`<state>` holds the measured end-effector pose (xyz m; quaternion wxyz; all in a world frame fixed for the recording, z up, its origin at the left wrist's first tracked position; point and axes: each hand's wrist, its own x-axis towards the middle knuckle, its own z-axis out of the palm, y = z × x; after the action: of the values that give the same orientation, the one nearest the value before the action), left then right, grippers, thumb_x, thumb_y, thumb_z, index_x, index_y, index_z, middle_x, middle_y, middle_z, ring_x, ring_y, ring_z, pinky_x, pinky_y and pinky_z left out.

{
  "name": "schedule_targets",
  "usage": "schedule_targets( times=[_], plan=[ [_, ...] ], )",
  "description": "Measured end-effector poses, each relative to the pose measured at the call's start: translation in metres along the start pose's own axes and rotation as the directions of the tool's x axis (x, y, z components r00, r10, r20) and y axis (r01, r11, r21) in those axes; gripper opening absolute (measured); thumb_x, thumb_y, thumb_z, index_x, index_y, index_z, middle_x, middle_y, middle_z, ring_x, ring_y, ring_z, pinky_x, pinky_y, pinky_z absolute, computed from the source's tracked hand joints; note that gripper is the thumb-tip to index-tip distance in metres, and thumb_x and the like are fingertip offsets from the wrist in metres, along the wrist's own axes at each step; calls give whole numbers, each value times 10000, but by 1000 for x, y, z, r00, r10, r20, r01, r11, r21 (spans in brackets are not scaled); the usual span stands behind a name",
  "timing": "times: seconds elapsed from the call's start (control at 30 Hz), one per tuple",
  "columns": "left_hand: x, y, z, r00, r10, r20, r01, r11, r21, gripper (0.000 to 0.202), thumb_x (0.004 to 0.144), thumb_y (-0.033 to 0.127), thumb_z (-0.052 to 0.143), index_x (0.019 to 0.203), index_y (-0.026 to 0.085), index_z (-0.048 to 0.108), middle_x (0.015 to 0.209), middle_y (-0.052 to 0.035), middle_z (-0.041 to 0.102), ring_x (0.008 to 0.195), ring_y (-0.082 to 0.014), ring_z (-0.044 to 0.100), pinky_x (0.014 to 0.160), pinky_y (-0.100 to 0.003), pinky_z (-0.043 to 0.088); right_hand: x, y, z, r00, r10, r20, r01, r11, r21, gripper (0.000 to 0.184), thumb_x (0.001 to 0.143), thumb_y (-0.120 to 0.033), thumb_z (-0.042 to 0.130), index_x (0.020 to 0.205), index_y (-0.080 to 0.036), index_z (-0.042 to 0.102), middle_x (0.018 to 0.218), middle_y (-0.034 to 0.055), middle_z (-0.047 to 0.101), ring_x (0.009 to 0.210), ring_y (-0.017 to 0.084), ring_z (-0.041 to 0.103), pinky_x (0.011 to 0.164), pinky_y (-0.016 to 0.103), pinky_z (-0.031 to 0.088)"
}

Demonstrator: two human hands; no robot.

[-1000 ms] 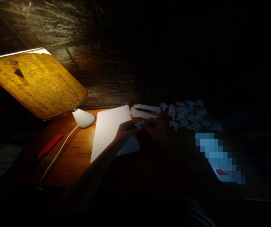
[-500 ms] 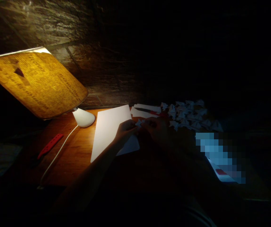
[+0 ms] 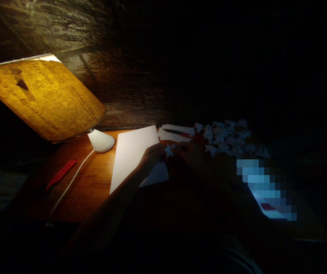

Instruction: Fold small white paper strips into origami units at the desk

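Observation:
A small white folded paper star (image 3: 168, 150) is pinched between my two hands, over the right edge of a white paper sheet (image 3: 136, 152). My left hand (image 3: 153, 154) grips it from the left with closed fingers. From the right, my right hand (image 3: 186, 152) holds its other side, fingers pressed together in deep shadow. Several more folded paper pieces (image 3: 223, 137) are heaped on the table to the right of my hands; the closest looks like a star. Shadow hides the fine shape of the folds.
A lamp with a printed shade (image 3: 43, 99) and white base (image 3: 102, 140) lights the left side; its cord (image 3: 72, 182) crosses the wooden table (image 3: 86, 198). A red strip-shaped object (image 3: 62, 174) lies there. Red-handled scissors (image 3: 177, 133) rest on papers (image 3: 165, 137). A lit, pixelated device (image 3: 266, 190) lies right.
Both hands have shifted very slightly, and the paper star between them is turned a little and shows more clearly. The things on the table stay put.

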<state>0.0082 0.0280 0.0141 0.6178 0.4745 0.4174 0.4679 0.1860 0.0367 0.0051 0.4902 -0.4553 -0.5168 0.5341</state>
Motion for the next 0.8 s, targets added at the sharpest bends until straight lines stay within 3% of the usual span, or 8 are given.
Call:
schedule_targets(
  times=[0.17, 0.43, 0.67, 0.8],
  plan=[
    [3, -3, -4, 993, 35, -114, -33, 999, 18, 352, 661, 418, 894, 744, 164, 664, 703, -1, 641, 639, -125, 625, 605, -246, 527, 0, -1, -1, 998, -9, 63, 11, 999, -44, 399, 643, -554, 849, 622, -208, 651, 627, -9, 644, 626, 149, 562, 629, 299, 475],
    [0, -4, -4, 987, 101, -123, -91, 992, 82, 323, 623, 331, 918, 719, 159, 662, 668, 18, 633, 600, -101, 589, 568, -217, 499, 3, 4, -1, 991, -60, 119, 72, 992, -107, 286, 696, -460, 793, 648, -204, 676, 667, 6, 672, 655, 163, 585, 658, 308, 467],
    [-3, -1, 1, 989, 108, -99, -96, 988, 117, 365, 632, 371, 948, 784, 153, 699, 726, -8, 692, 656, -124, 646, 618, -238, 520, 2, 2, -1, 997, -64, 41, 67, 994, -92, 338, 653, -516, 861, 640, -216, 706, 663, 9, 704, 664, 180, 624, 652, 318, 505],
    [-4, -2, 1, 988, 122, -91, -105, 979, 177, 355, 647, 369, 952, 712, 141, 688, 648, -19, 678, 607, -115, 620, 599, -237, 484, 2, 2, 0, 997, -75, 24, 77, 992, -96, 319, 667, -515, 868, 686, -221, 747, 731, 26, 756, 727, 206, 674, 718, 352, 545]
  ],
)
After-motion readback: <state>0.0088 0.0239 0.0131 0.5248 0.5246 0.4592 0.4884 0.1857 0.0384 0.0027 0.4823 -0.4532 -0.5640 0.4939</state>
